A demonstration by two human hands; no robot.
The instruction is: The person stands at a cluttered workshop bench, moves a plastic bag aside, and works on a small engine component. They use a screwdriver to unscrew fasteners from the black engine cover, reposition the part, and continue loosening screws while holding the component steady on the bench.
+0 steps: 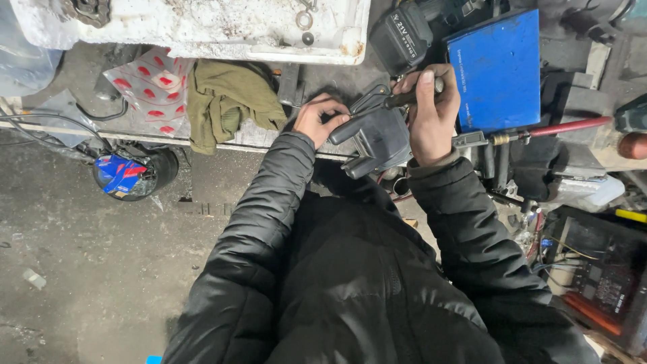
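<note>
The dark grey plastic housing point(377, 138) sits between both hands at the bench edge, looking rigid, fairly light and probably a little greasy, so its blocky body seems the safest place to grip (the thin projecting arms look easier to snap). The left hand point(320, 120) curls around its left end, fingers closed on it. The right hand point(431, 111) is fisted around a dark-handled tool point(411, 96), tip toward the housing's top. A blue case point(499, 67) lies just right of that hand.

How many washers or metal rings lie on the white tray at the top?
2: a larger ring and a small washer just below it, on the white tray's right part. More may be hidden in the debris.
</note>
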